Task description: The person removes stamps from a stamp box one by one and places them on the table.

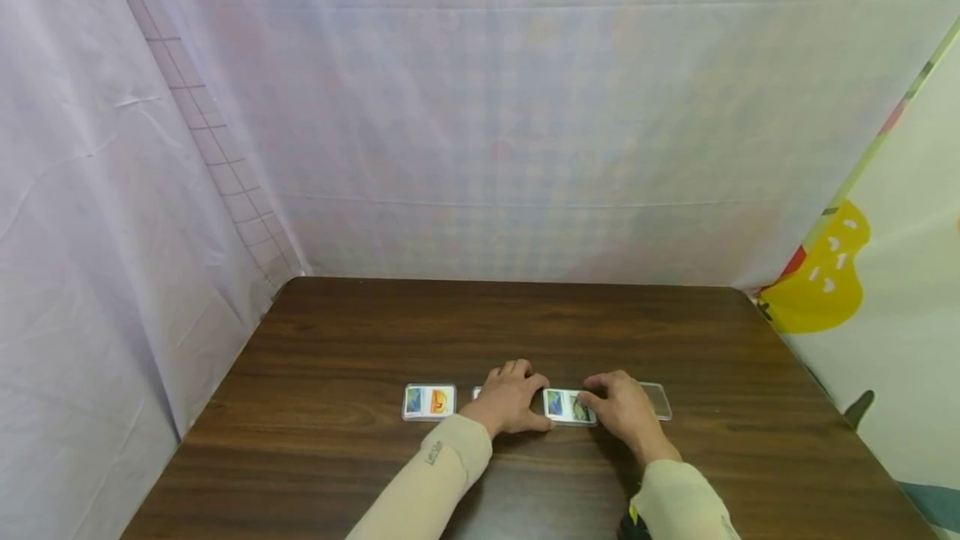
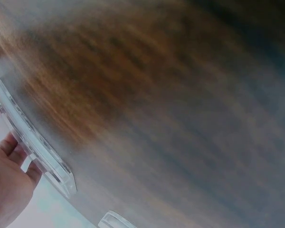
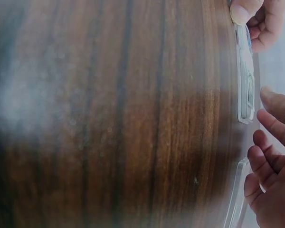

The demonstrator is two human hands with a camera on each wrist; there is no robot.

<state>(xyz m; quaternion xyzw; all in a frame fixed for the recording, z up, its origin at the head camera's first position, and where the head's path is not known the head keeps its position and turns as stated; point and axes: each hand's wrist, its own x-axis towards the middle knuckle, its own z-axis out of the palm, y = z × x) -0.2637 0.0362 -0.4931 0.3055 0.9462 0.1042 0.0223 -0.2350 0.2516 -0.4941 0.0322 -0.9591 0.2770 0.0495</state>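
Note:
A clear case with picture cards lies on the brown wooden table between both hands. My left hand has its fingers curled at the case's left end, thumb on its near edge; it covers most of another case. In the left wrist view the case shows edge-on beside the left hand. My right hand has loosely bent fingers at the case's right end. The right wrist view shows this case, the right hand and the left hand's thumb.
Another case with picture cards lies left of the hands. An empty clear case lies right, partly under the right hand, also visible as a clear case edge. White sheets hang around the table on three sides.

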